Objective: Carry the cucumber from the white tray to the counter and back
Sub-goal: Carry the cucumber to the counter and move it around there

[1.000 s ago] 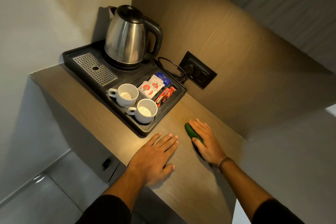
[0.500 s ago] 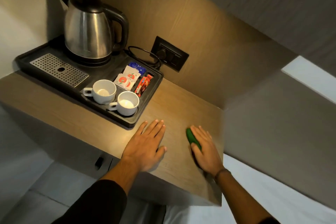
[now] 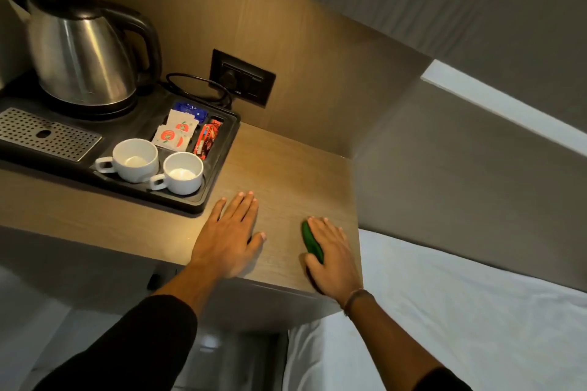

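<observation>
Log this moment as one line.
right hand covering cucumber on counter | left hand flat, empty | white tray unseen

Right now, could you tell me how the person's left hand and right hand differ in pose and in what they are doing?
The left hand lies flat, palm down on the counter, fingers extended and touching nothing else; the right hand is curved over the cucumber, covering most of it. The left hand sits close to the black tray; the right hand is near the counter's right edge. The right wrist wears a band; the left has none. Both point away from the person.
</observation>
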The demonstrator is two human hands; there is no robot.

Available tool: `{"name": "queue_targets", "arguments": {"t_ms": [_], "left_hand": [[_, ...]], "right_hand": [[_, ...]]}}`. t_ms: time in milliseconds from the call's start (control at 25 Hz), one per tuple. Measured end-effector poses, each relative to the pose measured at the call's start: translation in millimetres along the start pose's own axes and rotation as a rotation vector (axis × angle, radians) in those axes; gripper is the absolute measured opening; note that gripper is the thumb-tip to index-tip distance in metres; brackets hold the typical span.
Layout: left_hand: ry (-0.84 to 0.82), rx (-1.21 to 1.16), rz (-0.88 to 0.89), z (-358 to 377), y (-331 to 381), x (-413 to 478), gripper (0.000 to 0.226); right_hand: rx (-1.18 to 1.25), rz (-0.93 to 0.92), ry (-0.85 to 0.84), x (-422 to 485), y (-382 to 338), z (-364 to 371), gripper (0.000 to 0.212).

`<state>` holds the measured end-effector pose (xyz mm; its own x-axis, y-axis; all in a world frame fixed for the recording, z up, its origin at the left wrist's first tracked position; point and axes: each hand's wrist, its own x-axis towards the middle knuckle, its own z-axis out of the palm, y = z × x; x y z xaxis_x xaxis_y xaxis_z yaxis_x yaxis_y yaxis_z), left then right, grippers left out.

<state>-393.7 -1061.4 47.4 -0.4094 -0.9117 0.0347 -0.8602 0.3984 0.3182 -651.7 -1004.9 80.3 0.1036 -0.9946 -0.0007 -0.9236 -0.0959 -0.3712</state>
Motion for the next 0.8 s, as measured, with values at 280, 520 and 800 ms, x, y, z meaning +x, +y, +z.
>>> {"name": "queue_targets", "arguments": {"t_ms": [280, 520, 800], "left_hand": [[-0.022, 0.055, -0.05, -18.9, 23.6, -29.7, 0.075], [0.098, 0.1, -0.245, -25.0, 51.2, -189.5, 0.078], [0.148, 0.134, -0.617, -7.1, 68.5, -460.7, 0.078]], "right_hand": [[0.027, -0.056, -0.019, -34.9, 1.4, -11.2, 0.063], [-0.067, -0.278, 0.038, -95.6, -68.7, 12.6, 0.063], [-0.087, -0.633, -0.047, -244.6, -190.4, 74.6, 0.065]]}}
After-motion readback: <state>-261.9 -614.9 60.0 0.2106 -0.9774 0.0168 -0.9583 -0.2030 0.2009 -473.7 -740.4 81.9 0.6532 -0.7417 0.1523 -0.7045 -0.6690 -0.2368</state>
